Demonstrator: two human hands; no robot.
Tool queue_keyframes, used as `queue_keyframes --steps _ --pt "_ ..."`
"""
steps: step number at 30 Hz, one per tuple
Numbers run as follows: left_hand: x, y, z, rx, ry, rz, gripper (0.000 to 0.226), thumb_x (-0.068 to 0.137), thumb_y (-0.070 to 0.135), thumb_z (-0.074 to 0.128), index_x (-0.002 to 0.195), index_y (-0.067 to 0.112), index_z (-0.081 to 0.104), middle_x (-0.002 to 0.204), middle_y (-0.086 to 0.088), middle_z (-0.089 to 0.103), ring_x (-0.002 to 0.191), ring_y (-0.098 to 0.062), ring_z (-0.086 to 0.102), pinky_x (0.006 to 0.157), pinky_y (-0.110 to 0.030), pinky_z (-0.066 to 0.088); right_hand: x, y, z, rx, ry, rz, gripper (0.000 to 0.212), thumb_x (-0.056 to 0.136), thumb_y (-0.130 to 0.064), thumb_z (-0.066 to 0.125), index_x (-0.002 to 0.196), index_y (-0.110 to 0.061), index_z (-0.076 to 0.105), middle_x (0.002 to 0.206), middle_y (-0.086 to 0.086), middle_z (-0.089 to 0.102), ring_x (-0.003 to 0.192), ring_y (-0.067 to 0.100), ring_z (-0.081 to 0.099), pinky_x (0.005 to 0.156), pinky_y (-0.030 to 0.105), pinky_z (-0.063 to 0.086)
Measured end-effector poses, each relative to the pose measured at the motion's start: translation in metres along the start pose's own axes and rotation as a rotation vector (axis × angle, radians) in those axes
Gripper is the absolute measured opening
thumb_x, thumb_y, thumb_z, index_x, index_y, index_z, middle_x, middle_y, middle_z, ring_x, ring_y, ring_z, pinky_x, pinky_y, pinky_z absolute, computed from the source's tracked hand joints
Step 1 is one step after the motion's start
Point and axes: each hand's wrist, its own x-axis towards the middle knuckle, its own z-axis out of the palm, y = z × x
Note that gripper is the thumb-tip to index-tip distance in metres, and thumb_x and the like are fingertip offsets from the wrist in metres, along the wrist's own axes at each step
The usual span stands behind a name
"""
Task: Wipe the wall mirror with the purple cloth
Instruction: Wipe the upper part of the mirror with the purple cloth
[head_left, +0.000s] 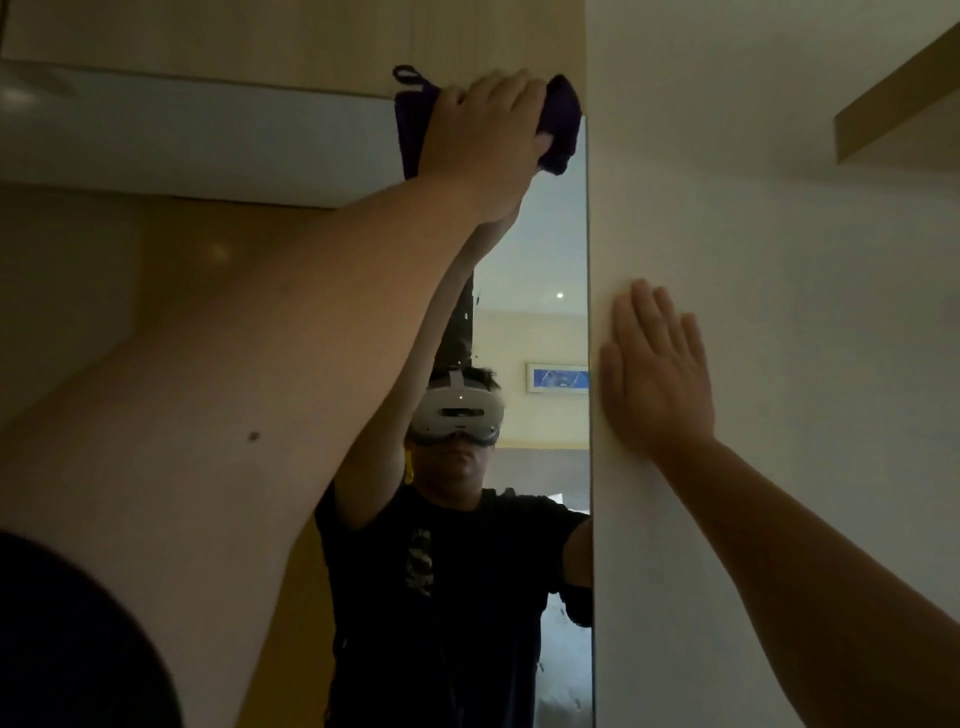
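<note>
The wall mirror (550, 244) fills the left and middle of the view; its right edge runs down beside the white wall. My left hand (483, 135) is raised to the mirror's top right corner and presses the bunched purple cloth (561, 124) against the glass. A small loop of the cloth sticks up at its left end. My right hand (657, 369) lies flat with fingers spread on the white wall, just right of the mirror's edge, holding nothing. My left forearm hides much of the mirror's lower left.
A wooden panel (260, 36) runs above the mirror. The white wall (779, 208) juts forward at the right, with a wooden shelf edge (893, 98) high on it. The mirror reflects a person in a headset and a room behind.
</note>
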Motion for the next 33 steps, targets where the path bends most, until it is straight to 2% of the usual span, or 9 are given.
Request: queue_keyframes --steps 4,10,13,17,21,24,27,31,33 --pt "-0.033 0.011 0.012 0.037 -0.018 0.055 0.056 0.106 0.042 0.027 0.153 0.012 0.027 0.162 -0.006 0.024 0.150 -0.023 0.019 0.118 -0.044 0.018 -0.001 0.001 0.003 -0.009 0.002 -0.016 0.059 0.105 -0.042 0.016 0.156 -0.011 0.018 0.165 0.010 0.013 0.152 0.024 0.004 0.123 0.042 0.002" --pt "-0.151 0.043 0.021 0.031 0.018 0.129 0.057 0.103 0.043 0.033 0.150 0.010 0.034 0.158 -0.010 0.033 0.145 -0.027 0.031 0.116 -0.046 0.024 0.000 0.001 0.004 0.048 0.046 -0.027 0.058 0.104 -0.040 0.020 0.153 -0.009 0.027 0.163 0.011 0.020 0.152 0.026 0.011 0.122 0.044 0.006" --pt "-0.215 0.059 0.023 0.026 -0.050 0.156 0.060 0.103 0.045 0.031 0.151 0.009 0.031 0.158 -0.011 0.031 0.146 -0.028 0.029 0.117 -0.047 0.021 0.000 0.002 0.005 0.051 0.051 -0.030 0.055 0.105 -0.036 0.024 0.152 -0.008 0.031 0.162 0.012 0.022 0.151 0.028 0.014 0.121 0.045 0.008" --pt "-0.289 0.078 0.028 0.013 -0.124 0.172 0.060 0.105 0.046 0.018 0.153 0.010 0.022 0.160 -0.011 0.028 0.147 -0.029 0.026 0.117 -0.049 0.023 -0.001 0.002 -0.001 0.051 0.016 -0.019 0.055 0.105 -0.036 0.025 0.153 -0.008 0.028 0.163 0.013 0.021 0.152 0.028 0.011 0.122 0.046 0.007" --pt "-0.335 0.086 0.027 0.040 -0.177 0.204 0.067 0.102 0.048 0.034 0.155 0.010 0.014 0.161 -0.010 0.026 0.149 -0.029 0.023 0.118 -0.048 0.018 -0.005 -0.001 -0.007 0.059 -0.039 -0.004 0.057 0.104 -0.039 0.022 0.154 -0.009 0.026 0.163 0.012 0.017 0.152 0.027 0.008 0.121 0.044 0.003" --pt "-0.339 0.085 0.024 0.044 -0.195 0.199 0.067 0.101 0.048 0.043 0.154 0.012 0.025 0.159 -0.008 0.031 0.147 -0.028 0.028 0.117 -0.047 0.019 -0.012 -0.006 -0.015 0.099 -0.076 0.043 0.062 0.102 -0.043 0.016 0.154 -0.010 0.028 0.164 0.011 0.018 0.152 0.026 0.010 0.121 0.042 0.003" --pt "-0.339 0.079 0.021 0.016 -0.148 0.236 0.058 0.100 0.043 0.051 0.149 0.015 0.039 0.154 -0.005 0.041 0.140 -0.026 0.039 0.113 -0.044 0.027 -0.026 -0.012 -0.028 0.158 -0.087 0.087 0.062 0.102 -0.042 0.016 0.154 -0.011 0.028 0.163 0.011 0.020 0.152 0.026 0.011 0.121 0.043 0.006" --pt "-0.336 0.067 0.013 -0.049 -0.047 0.295 0.043 0.096 0.025 0.060 0.137 0.014 0.054 0.134 -0.004 0.058 0.117 -0.026 0.056 0.096 -0.038 0.040 -0.048 -0.029 -0.046 0.195 -0.097 0.157 0.061 0.102 -0.040 0.017 0.153 -0.009 0.029 0.163 0.012 0.021 0.152 0.026 0.013 0.122 0.043 0.008" --pt "-0.334 0.058 0.005 -0.075 -0.016 0.305 0.039 0.096 0.025 0.061 0.133 0.012 0.058 0.125 -0.006 0.063 0.108 -0.026 0.058 0.088 -0.036 0.043 -0.057 -0.042 -0.053 0.212 -0.099 0.167 0.060 0.103 -0.039 0.018 0.152 -0.007 0.031 0.162 0.013 0.022 0.151 0.027 0.014 0.123 0.044 0.010"
